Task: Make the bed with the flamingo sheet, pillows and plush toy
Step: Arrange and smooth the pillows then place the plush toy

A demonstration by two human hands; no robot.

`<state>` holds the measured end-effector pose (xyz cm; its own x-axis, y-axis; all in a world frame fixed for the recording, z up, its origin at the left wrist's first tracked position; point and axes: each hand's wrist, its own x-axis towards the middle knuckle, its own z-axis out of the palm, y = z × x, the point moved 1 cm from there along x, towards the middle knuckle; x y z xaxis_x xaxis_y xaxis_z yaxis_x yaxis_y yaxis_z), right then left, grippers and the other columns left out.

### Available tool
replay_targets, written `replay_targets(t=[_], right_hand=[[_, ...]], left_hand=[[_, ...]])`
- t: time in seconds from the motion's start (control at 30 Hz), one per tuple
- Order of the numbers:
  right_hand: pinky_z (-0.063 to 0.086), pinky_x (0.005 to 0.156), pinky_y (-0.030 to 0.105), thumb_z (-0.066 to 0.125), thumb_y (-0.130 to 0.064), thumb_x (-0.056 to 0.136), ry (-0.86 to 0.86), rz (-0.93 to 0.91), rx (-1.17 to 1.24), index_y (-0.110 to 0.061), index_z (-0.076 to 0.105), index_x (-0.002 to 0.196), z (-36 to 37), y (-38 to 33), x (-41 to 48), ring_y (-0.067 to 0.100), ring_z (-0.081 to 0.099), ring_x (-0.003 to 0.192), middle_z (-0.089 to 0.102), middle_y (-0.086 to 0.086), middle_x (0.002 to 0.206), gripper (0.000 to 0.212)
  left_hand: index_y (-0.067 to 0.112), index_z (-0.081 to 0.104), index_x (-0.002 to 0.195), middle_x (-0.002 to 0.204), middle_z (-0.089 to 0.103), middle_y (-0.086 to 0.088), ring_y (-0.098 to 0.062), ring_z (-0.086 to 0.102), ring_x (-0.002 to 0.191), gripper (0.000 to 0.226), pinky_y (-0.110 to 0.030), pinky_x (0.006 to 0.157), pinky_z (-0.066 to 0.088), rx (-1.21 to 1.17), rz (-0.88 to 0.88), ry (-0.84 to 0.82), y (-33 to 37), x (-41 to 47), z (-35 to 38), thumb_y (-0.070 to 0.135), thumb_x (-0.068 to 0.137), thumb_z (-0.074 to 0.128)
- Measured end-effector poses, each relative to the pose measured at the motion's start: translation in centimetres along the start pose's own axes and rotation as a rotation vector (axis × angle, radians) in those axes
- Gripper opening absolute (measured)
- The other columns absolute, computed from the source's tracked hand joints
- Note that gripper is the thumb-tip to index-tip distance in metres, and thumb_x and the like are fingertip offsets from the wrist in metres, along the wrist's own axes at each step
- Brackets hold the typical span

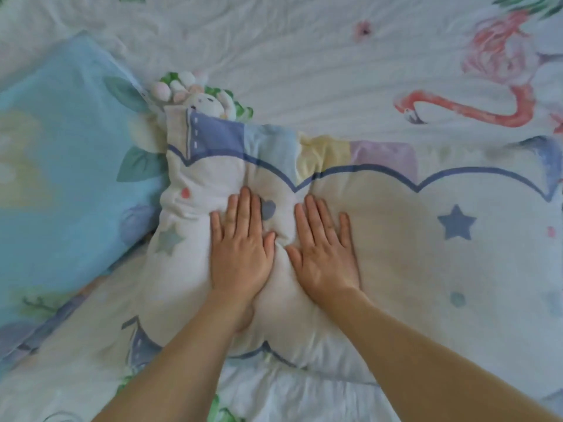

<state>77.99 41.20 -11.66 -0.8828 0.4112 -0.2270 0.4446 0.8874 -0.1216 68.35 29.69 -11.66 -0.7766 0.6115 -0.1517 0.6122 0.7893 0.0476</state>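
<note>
Both hands are down on the star-print pillow [396, 239] at the centre of the view. The left hand [240, 251] and the right hand [326, 254] lie side by side, palms flat, fingers straight and slightly spread. They grip nothing and simply press into the filling, which puffs up in a ridge between the thumbs. That reads as smoothing or plumping, pushing the stuffing outward so the pillow sits even. At 11 o'clock from the hands the plush toy [207, 102] peeks out from behind the pillow's top corner, with only its pale head and some pink and green trim showing. It looks tucked in there, as if put to bed, so the pillow's weight should hold it in place. At 9 o'clock the blue pillow [61, 178] lies touching the star-print one, the pair set together at one end of the bed. Underneath, the flamingo sheet [304, 71] covers the mattress from 12 round to 3 o'clock, with light creases and a pink bird clear at 2 o'clock. With the sheet spread, the pillows placed and the toy nestled, I'd judge this to be near the finishing touches.
</note>
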Motion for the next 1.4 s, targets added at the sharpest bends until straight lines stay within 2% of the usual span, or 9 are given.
replay_targets(t=[0.33, 0.47, 0.6, 0.8, 0.87, 0.97, 1.0, 1.13, 1.4], right_hand=[[0.004, 0.116, 0.045, 0.022, -0.053, 0.094, 0.045, -0.016, 0.056, -0.015, 0.022, 0.150, -0.7, 0.3, 0.7, 0.019, 0.015, 0.146, 0.018, 0.005, 0.158, 0.068], [-0.001, 0.117, 0.041, 0.018, -0.054, 0.094, 0.072, -0.076, 0.177, -0.020, 0.012, 0.152, -3.0, 1.0, -0.6, 0.015, 0.002, 0.147, 0.008, 0.001, 0.160, 0.068], [0.004, 0.118, 0.045, 0.027, -0.044, 0.096, 0.185, -0.030, 0.271, -0.018, 0.015, 0.152, -6.0, 1.6, -1.8, 0.017, 0.000, 0.147, 0.007, 0.001, 0.160, 0.063], [-0.003, 0.118, 0.044, 0.028, -0.039, 0.100, 0.478, 0.183, 0.335, -0.018, 0.007, 0.152, -10.9, 4.9, -3.2, 0.013, -0.005, 0.146, 0.001, 0.002, 0.160, 0.060], [-0.003, 0.119, 0.045, 0.021, -0.048, 0.098, 0.407, 0.255, 0.235, -0.016, 0.008, 0.152, -9.3, 7.1, -4.1, 0.019, 0.001, 0.147, 0.001, 0.004, 0.158, 0.064], [0.003, 0.115, 0.049, 0.018, -0.052, 0.095, 0.091, 0.276, 0.028, -0.013, 0.013, 0.152, -3.2, 9.2, -5.2, 0.022, 0.006, 0.147, 0.007, 0.011, 0.160, 0.069], [0.001, 0.115, 0.048, 0.019, -0.052, 0.095, 0.052, 0.281, -0.002, -0.013, 0.011, 0.152, -2.0, 9.4, -5.2, 0.022, 0.005, 0.147, 0.008, 0.011, 0.160, 0.070], [-0.009, 0.115, 0.044, 0.019, -0.051, 0.095, 0.074, 0.281, -0.030, -0.014, 0.002, 0.152, -0.7, 10.1, -3.3, 0.022, 0.000, 0.148, 0.001, 0.009, 0.160, 0.071], [-0.011, 0.115, 0.042, 0.017, -0.055, 0.094, 0.043, 0.267, 0.040, -0.019, 0.006, 0.153, -1.9, 10.2, -3.8, 0.020, 0.000, 0.148, 0.003, 0.007, 0.160, 0.069]], left_hand=[[0.011, 0.022, 0.150, 0.158, 0.019, -0.008, -0.022, 0.017, 0.146, 0.067, -0.051, 0.115, 0.020, 0.024, 0.008, 0.016, -0.3, 0.9, 0.0, 0.045, 0.092, 0.025], [0.011, 0.022, 0.150, 0.158, 0.019, -0.007, -0.021, 0.017, 0.146, 0.067, -0.053, 0.115, 0.017, -0.013, 0.029, 0.058, -0.1, 0.2, -1.5, 0.048, 0.094, 0.020], [0.011, 0.021, 0.150, 0.158, 0.017, -0.005, -0.021, 0.010, 0.146, 0.064, -0.055, 0.116, 0.006, -0.108, 0.087, 0.135, 1.7, 0.2, -4.3, 0.044, 0.094, 0.021], [0.010, 0.018, 0.150, 0.159, 0.013, -0.008, -0.026, 0.008, 0.147, 0.064, -0.055, 0.116, 0.008, -0.109, 0.186, 0.297, 7.0, 1.3, -9.6, 0.043, 0.095, 0.025], [0.008, 0.020, 0.150, 0.158, 0.014, -0.010, -0.027, 0.010, 0.147, 0.066, -0.055, 0.116, 0.008, -0.112, 0.224, 0.255, 8.2, 1.5, -8.3, 0.045, 0.095, 0.026], [0.008, 0.023, 0.149, 0.158, 0.018, -0.011, -0.025, 0.017, 0.146, 0.072, -0.056, 0.115, 0.013, 0.036, 0.335, 0.072, 9.8, 1.0, -2.6, 0.052, 0.093, 0.031], [0.008, 0.022, 0.149, 0.158, 0.019, -0.010, -0.024, 0.017, 0.146, 0.073, -0.055, 0.116, 0.012, 0.062, 0.326, 0.035, 9.8, 0.9, -1.3, 0.054, 0.093, 0.031], [0.009, 0.020, 0.150, 0.158, 0.018, -0.009, -0.023, 0.015, 0.146, 0.072, -0.053, 0.117, 0.010, 0.083, 0.297, 0.051, 10.3, 2.4, 0.3, 0.054, 0.094, 0.024], [0.009, 0.023, 0.150, 0.158, 0.019, -0.009, -0.022, 0.016, 0.146, 0.073, -0.053, 0.116, 0.010, 0.112, 0.308, 0.021, 10.1, 2.4, -0.5, 0.055, 0.093, 0.022]])
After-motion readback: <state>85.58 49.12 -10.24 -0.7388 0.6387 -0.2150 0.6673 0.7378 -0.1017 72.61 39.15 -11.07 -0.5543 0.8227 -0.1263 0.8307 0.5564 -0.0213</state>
